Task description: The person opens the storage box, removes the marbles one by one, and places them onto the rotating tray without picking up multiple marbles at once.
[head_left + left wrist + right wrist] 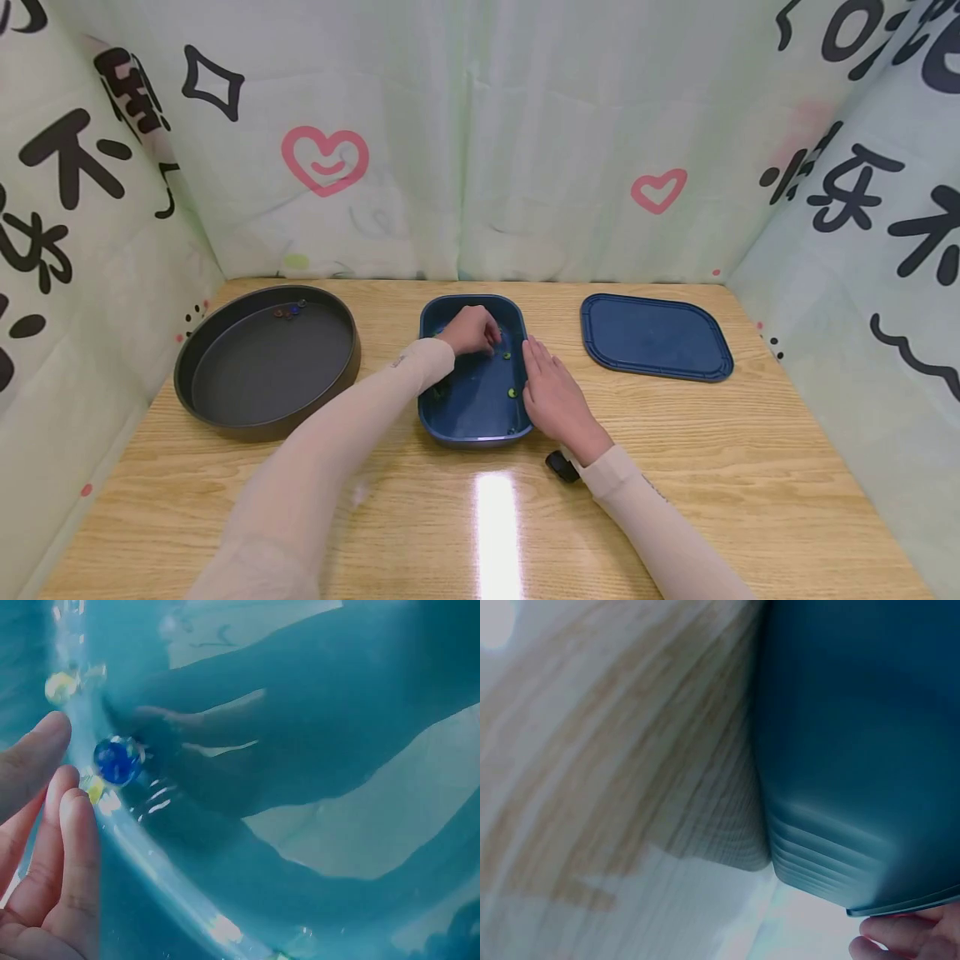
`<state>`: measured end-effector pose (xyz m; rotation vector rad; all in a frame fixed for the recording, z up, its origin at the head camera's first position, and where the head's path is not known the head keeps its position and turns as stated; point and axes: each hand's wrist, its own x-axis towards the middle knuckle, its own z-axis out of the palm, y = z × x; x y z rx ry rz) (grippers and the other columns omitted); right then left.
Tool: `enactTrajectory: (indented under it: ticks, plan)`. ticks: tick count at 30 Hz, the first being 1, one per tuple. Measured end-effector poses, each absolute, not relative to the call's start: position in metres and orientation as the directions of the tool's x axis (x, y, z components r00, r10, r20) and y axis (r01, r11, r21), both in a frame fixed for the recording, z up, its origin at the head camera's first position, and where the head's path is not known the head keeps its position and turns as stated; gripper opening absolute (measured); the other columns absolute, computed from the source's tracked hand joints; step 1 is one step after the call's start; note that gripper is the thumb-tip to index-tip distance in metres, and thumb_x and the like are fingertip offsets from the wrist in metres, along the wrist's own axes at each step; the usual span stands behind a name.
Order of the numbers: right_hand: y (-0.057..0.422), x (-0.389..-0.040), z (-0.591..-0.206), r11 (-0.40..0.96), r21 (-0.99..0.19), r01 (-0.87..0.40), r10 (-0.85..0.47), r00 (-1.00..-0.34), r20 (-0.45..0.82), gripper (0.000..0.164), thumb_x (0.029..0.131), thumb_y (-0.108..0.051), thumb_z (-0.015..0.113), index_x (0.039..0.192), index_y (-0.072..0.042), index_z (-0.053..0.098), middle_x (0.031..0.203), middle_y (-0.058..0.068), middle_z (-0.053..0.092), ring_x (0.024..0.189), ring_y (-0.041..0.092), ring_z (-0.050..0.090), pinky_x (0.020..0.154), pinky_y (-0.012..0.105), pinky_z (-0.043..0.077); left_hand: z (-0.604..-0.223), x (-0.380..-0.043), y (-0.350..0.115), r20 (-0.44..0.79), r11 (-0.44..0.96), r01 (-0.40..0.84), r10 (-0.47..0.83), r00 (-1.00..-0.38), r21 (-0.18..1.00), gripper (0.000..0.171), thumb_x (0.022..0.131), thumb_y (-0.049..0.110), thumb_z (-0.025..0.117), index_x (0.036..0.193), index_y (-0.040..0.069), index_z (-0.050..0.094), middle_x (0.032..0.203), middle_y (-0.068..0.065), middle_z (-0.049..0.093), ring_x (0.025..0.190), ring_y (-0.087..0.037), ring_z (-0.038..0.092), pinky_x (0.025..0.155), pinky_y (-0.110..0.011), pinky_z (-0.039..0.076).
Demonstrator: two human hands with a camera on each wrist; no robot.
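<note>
My left hand [471, 331] reaches down into a deep blue rectangular tub [472, 437]. In the left wrist view its thumb and fingers [79, 832] are parted, with the fingertips close beside a blue glass marble [118, 760]. A pale yellowish marble [61, 687] lies just beyond the thumb, and a yellow-green one [94, 788] is partly hidden by the fingertips. Other green marbles [513, 392] sit along the tub's right side. With fingers straight, my right hand [558, 400] rests against the tub's right wall; its fingertips [900, 934] show at the rim in the right wrist view.
To the left stands a large round dark pan [266, 367] with several marbles [288, 312] near its far wall. A flat blue lid [656, 337] lies at the right on the wooden table [420, 517]. Printed curtains [525, 142] enclose the table's back and sides.
</note>
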<state>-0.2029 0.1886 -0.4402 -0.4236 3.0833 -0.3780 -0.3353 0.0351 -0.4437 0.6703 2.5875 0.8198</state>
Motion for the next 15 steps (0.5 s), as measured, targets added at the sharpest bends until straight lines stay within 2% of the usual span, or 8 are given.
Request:
enactTrajectory:
  ticks: [6, 15]
  plan:
    - [0.189, -0.203, -0.441, 0.934, -0.241, -0.264, -0.266, -0.964, 0.025, 0.058, 0.096, -0.013, 0.041, 0.147, 0.005, 0.020, 0.155, 0.019, 0.021, 0.144, 0.031, 0.022, 0.115, 0.048, 0.024, -0.435, -0.334, 0.029, -0.162, 0.710, 0.302, 0.506, -0.847, 0.637, 0.018, 0.079, 0.006, 0.074, 0.097, 0.005, 0.073, 0.094, -0.007, 0.071, 0.081, -0.016, 0.064, 0.080, -0.028, 0.055]
    - [0.189, -0.203, -0.439, 0.935, -0.233, -0.267, -0.268, -0.963, 0.027, 0.058, 0.096, -0.013, 0.042, 0.147, 0.006, 0.021, 0.155, 0.019, 0.021, 0.144, 0.032, 0.023, 0.114, 0.048, 0.025, -0.418, -0.333, 0.016, -0.109, 0.667, 0.341, 0.537, -0.836, 0.663, 0.014, 0.080, 0.009, 0.074, 0.094, 0.005, 0.074, 0.092, -0.006, 0.072, 0.081, -0.015, 0.066, 0.078, -0.025, 0.053]
